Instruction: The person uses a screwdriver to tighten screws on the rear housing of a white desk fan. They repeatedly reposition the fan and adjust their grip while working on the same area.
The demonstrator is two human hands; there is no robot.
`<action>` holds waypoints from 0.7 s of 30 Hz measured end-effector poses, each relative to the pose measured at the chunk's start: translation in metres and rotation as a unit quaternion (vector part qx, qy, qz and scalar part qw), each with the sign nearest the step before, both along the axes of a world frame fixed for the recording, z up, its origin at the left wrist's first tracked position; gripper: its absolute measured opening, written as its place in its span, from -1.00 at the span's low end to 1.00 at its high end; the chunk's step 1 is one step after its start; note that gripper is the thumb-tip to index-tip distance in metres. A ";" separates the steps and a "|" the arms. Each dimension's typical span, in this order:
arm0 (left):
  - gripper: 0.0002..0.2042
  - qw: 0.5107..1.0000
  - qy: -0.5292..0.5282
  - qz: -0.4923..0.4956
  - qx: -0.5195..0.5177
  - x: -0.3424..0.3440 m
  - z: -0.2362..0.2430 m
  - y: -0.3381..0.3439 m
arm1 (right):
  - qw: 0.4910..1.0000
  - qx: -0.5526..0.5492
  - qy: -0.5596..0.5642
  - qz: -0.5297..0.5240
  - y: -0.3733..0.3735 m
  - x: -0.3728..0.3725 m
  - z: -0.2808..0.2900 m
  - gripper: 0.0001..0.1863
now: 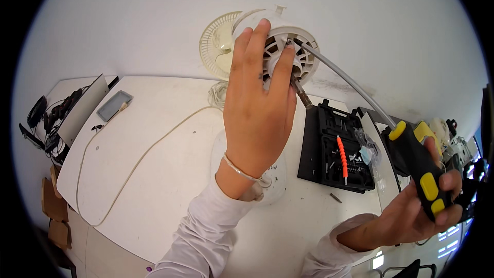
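Note:
My left hand (260, 98) is laid over the white motor housing (309, 38) of an electric fan, its fingers wrapped across the slotted front. A metal shaft (302, 93) sticks out of the housing below the fingers. My right hand (411, 211) grips the black and yellow handle of a long screwdriver (357, 85). The tip is at a screw (289, 41) near the housing's upper edge, close to my left index finger; whether it sits in the screw head I cannot tell. Behind the housing shows a round cream fan grille (213, 41).
On the white table (170, 175) lie a black tool case (334, 149) with an orange flexible extension (342, 157), a loose bit (335, 197) and a grey tray (114, 105). The fan's cord (149, 154) loops across the left side. A white wall stands behind.

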State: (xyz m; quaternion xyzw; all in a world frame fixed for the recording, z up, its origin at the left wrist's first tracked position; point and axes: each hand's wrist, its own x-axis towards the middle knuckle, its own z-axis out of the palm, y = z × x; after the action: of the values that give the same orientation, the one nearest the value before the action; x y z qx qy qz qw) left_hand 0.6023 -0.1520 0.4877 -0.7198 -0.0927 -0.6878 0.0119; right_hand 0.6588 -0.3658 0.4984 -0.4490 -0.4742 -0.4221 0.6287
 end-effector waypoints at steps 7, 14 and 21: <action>-0.52 1.000 -0.006 -0.010 -0.010 0.000 0.002 -0.001 | 0.993 -0.068 -0.063 0.071 -0.003 0.008 0.005 -0.66; -0.53 1.000 -0.004 0.002 -0.010 0.000 0.002 -0.002 | 0.997 -0.043 -0.035 0.051 0.002 0.010 0.002 -0.63; -0.52 1.000 0.000 0.001 -0.015 -0.001 0.001 -0.002 | 0.992 -0.086 -0.060 0.074 0.004 0.008 0.004 -0.60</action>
State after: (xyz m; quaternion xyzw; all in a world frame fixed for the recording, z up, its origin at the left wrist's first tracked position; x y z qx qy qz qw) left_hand 0.6009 -0.1539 0.4891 -0.7200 -0.1034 -0.6862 0.0021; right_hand 0.6673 -0.3621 0.5026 -0.4394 -0.5773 -0.3581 0.5877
